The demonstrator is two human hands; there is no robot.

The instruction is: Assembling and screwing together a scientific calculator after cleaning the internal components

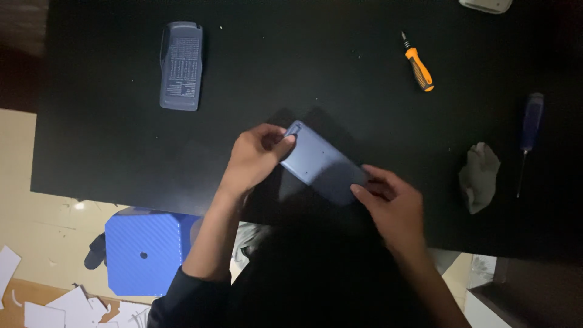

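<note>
- Black table is dimly lit.
- Grey case is held above its middle, tilted.
- Left hand is pinched on the upper corner.
- Right hand is clasped on the lower end.
- Orange screwdriver is left well apart.

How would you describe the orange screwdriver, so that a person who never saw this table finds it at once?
Start at the black table and go to its far right part, beyond both hands. The orange screwdriver lies there alone, short, with a black tip end. The blue screwdriver further right is longer and dark-handled, lying beside a crumpled grey cloth.
</note>
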